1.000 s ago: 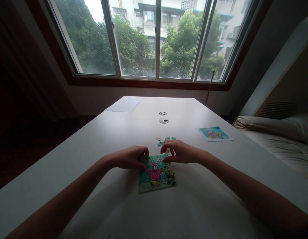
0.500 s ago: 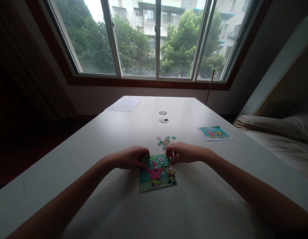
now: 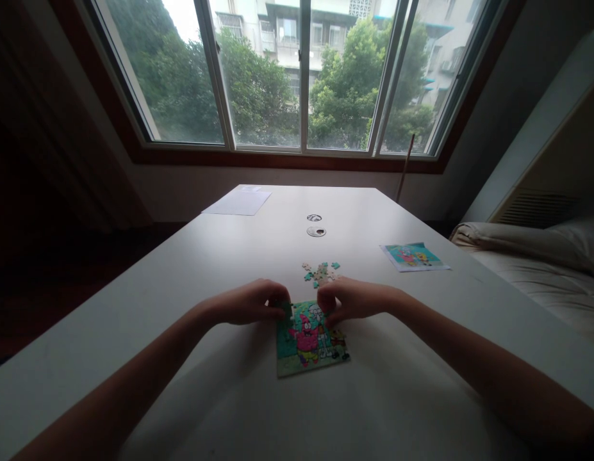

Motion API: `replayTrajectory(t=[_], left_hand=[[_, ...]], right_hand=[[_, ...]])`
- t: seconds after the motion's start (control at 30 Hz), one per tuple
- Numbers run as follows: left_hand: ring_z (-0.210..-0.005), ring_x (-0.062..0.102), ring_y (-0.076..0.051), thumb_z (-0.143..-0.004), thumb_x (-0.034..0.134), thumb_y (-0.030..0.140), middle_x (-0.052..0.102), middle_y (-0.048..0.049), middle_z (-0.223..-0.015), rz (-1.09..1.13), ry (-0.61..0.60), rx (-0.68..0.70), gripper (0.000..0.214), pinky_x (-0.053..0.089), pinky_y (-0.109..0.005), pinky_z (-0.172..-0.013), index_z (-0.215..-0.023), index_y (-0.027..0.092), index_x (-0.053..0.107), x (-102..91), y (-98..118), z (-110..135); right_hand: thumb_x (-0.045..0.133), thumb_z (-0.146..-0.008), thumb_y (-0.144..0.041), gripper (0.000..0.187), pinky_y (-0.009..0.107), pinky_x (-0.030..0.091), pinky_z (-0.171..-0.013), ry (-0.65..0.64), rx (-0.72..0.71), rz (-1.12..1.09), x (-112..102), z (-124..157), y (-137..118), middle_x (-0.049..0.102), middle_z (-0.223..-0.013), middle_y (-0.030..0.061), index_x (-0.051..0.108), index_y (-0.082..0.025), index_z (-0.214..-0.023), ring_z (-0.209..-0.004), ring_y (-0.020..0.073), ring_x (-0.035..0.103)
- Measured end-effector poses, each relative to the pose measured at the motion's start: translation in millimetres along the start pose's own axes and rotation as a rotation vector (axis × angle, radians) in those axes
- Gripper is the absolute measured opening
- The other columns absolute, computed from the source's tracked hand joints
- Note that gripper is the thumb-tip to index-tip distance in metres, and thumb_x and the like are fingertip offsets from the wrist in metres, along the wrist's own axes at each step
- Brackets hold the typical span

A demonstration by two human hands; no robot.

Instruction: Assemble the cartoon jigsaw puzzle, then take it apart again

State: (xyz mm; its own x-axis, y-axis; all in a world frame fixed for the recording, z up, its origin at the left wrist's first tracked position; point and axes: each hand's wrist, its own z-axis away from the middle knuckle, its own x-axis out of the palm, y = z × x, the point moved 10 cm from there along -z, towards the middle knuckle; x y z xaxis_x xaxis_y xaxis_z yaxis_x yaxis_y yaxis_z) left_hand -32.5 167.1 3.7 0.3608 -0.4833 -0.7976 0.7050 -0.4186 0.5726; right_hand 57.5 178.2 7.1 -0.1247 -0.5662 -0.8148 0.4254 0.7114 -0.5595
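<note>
The partly built puzzle (image 3: 304, 346) lies on the white table (image 3: 205, 256) between my hands and nearer to me, my left hand (image 3: 251, 301) curled at its upper-left corner and my right hand (image 3: 357, 298) at its upper-right part. My fingers bend narrowly towards the thumbs on both sides, though I cannot tell whether either pinches a piece. Loose pieces (image 3: 320, 275) lie just beyond.
</note>
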Motion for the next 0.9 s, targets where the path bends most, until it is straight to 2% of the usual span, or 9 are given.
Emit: replayTrajectory(t=[0.13, 0.23, 0.3, 0.4, 0.5, 0.63, 0.8, 0.9], left_hand=[[-0.069, 0.052, -0.014, -0.08, 0.053, 0.036, 0.061, -0.0013, -0.079, 0.046, 0.044, 0.009, 0.024, 0.042, -0.023, -0.06, -0.094, 0.017, 0.061, -2.5, -2, 2], [-0.074, 0.054, -0.014, -0.081, 0.051, 0.035, 0.062, -0.0031, -0.083, 0.074, 0.134, -0.002, 0.025, 0.045, -0.025, -0.064, -0.096, 0.016, 0.059, -7.8, -5, 0], [-0.078, 0.055, -0.015, -0.082, 0.049, 0.032, 0.062, -0.0046, -0.087, 0.086, 0.193, -0.004, 0.024, 0.046, -0.026, -0.068, -0.096, 0.015, 0.058, -10.3, -7, -3], [-0.085, 0.055, -0.016, -0.082, 0.048, 0.029, 0.06, -0.0069, -0.097, 0.089, 0.236, 0.018, 0.024, 0.046, -0.027, -0.071, -0.099, 0.015, 0.057, -11.3, -6, -6], [-0.094, 0.052, -0.018, -0.083, 0.05, 0.032, 0.054, -0.0084, -0.11, 0.06, 0.26, 0.047, 0.029, 0.045, -0.027, -0.072, -0.107, 0.018, 0.055, -16.5, -2, -4], [-0.092, 0.05, -0.02, -0.08, 0.055, 0.044, 0.053, -0.0067, -0.103, 0.003, 0.244, 0.067, 0.031, 0.043, -0.03, -0.077, -0.099, 0.02, 0.059, -21.7, 9, 3], [-0.083, 0.049, -0.019, -0.068, 0.066, 0.049, 0.051, -0.0044, -0.096, -0.094, 0.076, 0.024, 0.045, 0.042, -0.028, -0.071, -0.1, 0.02, 0.054, 3.6, 17, 3], [-0.082, 0.047, -0.019, -0.069, 0.066, 0.045, 0.049, -0.0046, -0.095, -0.12, 0.058, 0.0, 0.042, 0.041, -0.028, -0.069, -0.098, 0.018, 0.051, 12.0, 18, 0]], right_hand=[[0.063, -0.075, -0.027, 0.014, 0.021, 0.039, -0.056, 0.158, 0.031, -0.043, -16, 4, 14, 0.058, -0.072, -0.0001, 0.059, -0.015, -0.081, -0.063, 0.0096, 0.051], [0.06, -0.077, -0.027, 0.013, 0.023, 0.04, -0.061, 0.323, 0.053, 0.083, -30, 8, 21, 0.061, -0.079, 0.0033, 0.062, -0.015, -0.082, -0.07, 0.012, 0.054], [0.059, -0.078, -0.026, 0.012, 0.025, 0.04, -0.066, 0.355, 0.022, 0.15, -32, 9, 16, 0.062, -0.085, 0.0051, 0.063, -0.016, -0.084, -0.077, 0.0138, 0.054], [0.059, -0.079, -0.025, 0.013, 0.025, 0.041, -0.068, 0.296, -0.01, 0.17, -25, 7, 7, 0.062, -0.089, 0.0064, 0.063, -0.016, -0.087, -0.079, 0.0146, 0.055], [0.062, -0.076, -0.032, 0.02, 0.025, 0.04, -0.066, 0.231, -0.012, 0.194, -19, 5, -1, 0.061, -0.089, 0.007, 0.062, -0.016, -0.088, -0.078, 0.0155, 0.055], [0.068, -0.068, -0.043, 0.035, 0.026, 0.039, -0.063, 0.175, 0.011, 0.219, -13, 4, -1, 0.061, -0.09, 0.0072, 0.062, -0.016, -0.09, -0.079, 0.0182, 0.054], [0.069, -0.063, -0.049, 0.047, 0.025, 0.039, -0.06, 0.121, 0.082, 0.148, -6, 0, 15, 0.06, -0.086, 0.0061, 0.059, -0.016, -0.095, -0.075, 0.0172, 0.053], [0.071, -0.061, -0.049, 0.048, 0.024, 0.038, -0.059, 0.09, 0.104, 0.128, -3, -1, 19, 0.059, -0.085, 0.0052, 0.058, -0.016, -0.092, -0.073, 0.0164, 0.052]])
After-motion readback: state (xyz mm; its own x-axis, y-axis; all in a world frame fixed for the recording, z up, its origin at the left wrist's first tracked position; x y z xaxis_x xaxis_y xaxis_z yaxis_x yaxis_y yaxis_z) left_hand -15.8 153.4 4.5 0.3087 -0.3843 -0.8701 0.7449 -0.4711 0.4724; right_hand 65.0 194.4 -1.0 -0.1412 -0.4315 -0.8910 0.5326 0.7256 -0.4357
